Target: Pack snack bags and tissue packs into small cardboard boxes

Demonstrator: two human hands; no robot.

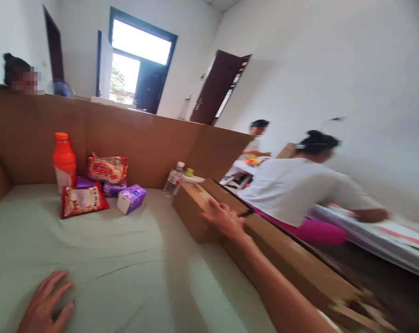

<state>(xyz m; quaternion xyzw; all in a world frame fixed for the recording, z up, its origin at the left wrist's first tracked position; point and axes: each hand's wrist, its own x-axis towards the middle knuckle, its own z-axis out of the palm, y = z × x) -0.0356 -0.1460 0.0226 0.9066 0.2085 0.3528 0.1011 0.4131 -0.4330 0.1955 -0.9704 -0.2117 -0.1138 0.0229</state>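
Observation:
My right hand [226,221] reaches out over a brown cardboard box [192,212] at the table's right side, fingers stretched out and seemingly touching its top. Low on the left, my left hand [48,300] hovers over or rests on the pale green cloth [126,277], fingers apart and holding nothing. Beyond the box stands a clear plastic bottle [174,179]. Farther left are a purple tissue pack [132,199], a red snack bag [83,200], another red snack bag [107,169] lying on more purple packs, and an orange bottle [64,159] standing upright.
A tall cardboard panel [143,138] closes off the table's back. Along the right edge runs a long cardboard piece [292,254], torn at its near end. A person in a white shirt [292,189] leans over another table on the right; two other people are farther back.

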